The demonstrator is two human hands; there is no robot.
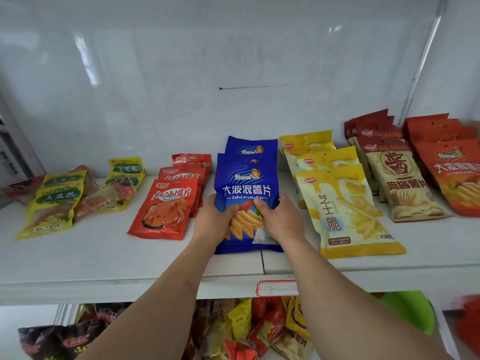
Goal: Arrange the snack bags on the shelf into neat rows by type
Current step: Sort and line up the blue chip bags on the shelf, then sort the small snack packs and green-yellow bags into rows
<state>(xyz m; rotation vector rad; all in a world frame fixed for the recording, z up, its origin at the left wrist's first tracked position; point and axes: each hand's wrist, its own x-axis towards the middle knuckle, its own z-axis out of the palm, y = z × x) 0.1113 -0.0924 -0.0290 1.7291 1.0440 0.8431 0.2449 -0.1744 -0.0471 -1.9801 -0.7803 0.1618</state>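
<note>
While both hands grip the front blue bag (246,193) at frame centre, the left hand (211,220) curls round its left edge and the right hand (279,219) round its right, thumbs on its face. It lies on the white shelf (104,255) atop a blue row, between the red bags (166,206) to its left and the yellow bags (340,203) to its right. Green-yellow bags (57,201) lie loosely at far left.
</note>
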